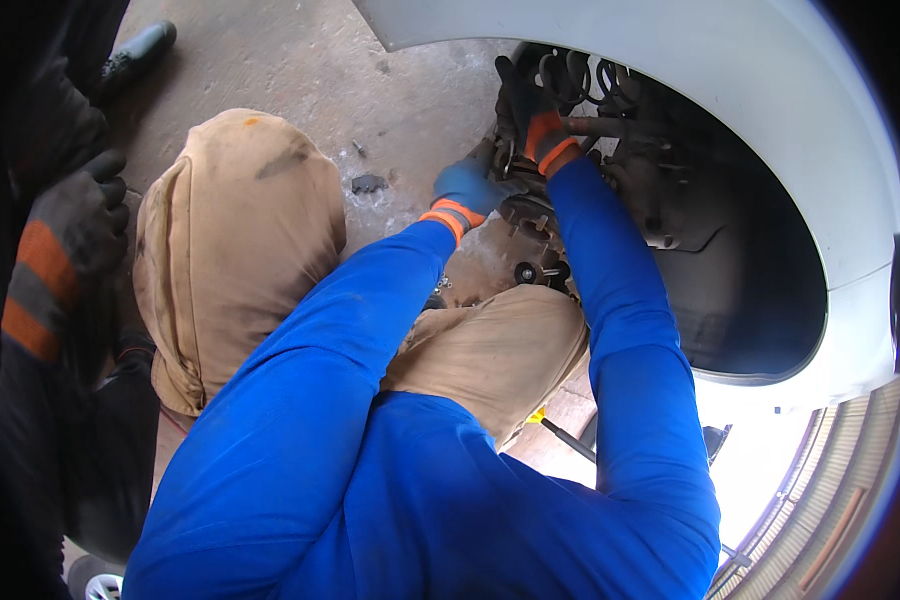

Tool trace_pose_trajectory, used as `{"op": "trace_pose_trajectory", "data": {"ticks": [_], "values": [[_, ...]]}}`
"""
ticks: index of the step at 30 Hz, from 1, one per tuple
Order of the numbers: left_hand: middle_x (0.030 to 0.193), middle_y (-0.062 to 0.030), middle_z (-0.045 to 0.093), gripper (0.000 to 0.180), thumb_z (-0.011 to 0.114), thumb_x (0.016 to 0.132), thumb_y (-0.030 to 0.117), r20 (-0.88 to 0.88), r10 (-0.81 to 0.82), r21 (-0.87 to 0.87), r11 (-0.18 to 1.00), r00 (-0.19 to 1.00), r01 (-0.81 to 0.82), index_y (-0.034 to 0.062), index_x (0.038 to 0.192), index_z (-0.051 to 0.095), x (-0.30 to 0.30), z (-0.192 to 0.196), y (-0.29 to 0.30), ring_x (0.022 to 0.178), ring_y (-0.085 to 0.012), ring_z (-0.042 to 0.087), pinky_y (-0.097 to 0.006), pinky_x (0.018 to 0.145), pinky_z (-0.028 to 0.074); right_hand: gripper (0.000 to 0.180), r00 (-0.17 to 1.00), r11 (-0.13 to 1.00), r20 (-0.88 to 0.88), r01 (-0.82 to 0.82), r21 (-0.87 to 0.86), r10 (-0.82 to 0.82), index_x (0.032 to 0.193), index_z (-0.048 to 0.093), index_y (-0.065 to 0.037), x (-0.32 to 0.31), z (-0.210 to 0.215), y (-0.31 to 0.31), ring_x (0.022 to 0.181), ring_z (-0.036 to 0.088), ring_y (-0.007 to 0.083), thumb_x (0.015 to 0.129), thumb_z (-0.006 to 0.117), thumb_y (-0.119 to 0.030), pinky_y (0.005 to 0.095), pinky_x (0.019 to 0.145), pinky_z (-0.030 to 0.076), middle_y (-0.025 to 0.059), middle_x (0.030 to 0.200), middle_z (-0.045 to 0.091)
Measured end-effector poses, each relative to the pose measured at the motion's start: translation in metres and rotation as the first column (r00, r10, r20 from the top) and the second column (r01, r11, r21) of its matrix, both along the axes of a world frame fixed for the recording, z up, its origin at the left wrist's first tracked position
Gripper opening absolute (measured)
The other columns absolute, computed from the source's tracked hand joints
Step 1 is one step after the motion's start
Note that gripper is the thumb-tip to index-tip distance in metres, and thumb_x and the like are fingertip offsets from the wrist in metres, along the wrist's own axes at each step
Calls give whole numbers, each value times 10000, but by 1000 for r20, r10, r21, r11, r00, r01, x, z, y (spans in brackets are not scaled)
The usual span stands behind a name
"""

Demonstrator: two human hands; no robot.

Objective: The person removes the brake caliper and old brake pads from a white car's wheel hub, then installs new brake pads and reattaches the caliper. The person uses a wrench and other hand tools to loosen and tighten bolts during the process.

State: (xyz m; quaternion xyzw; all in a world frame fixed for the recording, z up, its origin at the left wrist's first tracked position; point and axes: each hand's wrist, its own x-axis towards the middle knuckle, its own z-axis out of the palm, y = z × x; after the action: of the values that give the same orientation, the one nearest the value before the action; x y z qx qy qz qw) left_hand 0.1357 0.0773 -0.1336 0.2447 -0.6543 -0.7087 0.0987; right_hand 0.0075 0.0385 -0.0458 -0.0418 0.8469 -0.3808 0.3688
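One wheel well (760, 300) contains one coil spring (576, 78), near the right hand (527, 112); the left hand (466, 188) is nearby. Whether either's fingers grip, I cannot tell.

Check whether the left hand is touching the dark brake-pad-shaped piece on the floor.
Apart. The head view shows a strip of concrete floor between the gloved left hand and the dark brake-pad-shaped piece.

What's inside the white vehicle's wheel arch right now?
A dark coil spring shows near the top, and a black liner curves along the right side. The right gloved hand is at the left edge; parts directly behind it and the blue sleeve are covered.
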Motion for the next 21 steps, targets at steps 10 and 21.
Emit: {"op": "trace_pose_trajectory", "data": {"ticks": [10,21], "values": [[1273,-195,586,927,754,686,535,24,-21,-79,997,999,23,44,1401,427,2,4,-5,1174,-333,566,-373,972,447,364,998,918,-54,-6,-397,-17,880,632,-87,-5,63,22,501,498,114,950,540,-432,270,451,389,3,621,548],[1090,-142,654,742,792,618,523,-81,159,-362,915,984,-177,83,1179,590,4,5,3,955,-341,612,-433,793,486,262,582,731,-711,-668,-140,395,1159,589,-150,-12,59,56,564,482,115,964,479,-284,272,520,391,-13,765,563]]}}
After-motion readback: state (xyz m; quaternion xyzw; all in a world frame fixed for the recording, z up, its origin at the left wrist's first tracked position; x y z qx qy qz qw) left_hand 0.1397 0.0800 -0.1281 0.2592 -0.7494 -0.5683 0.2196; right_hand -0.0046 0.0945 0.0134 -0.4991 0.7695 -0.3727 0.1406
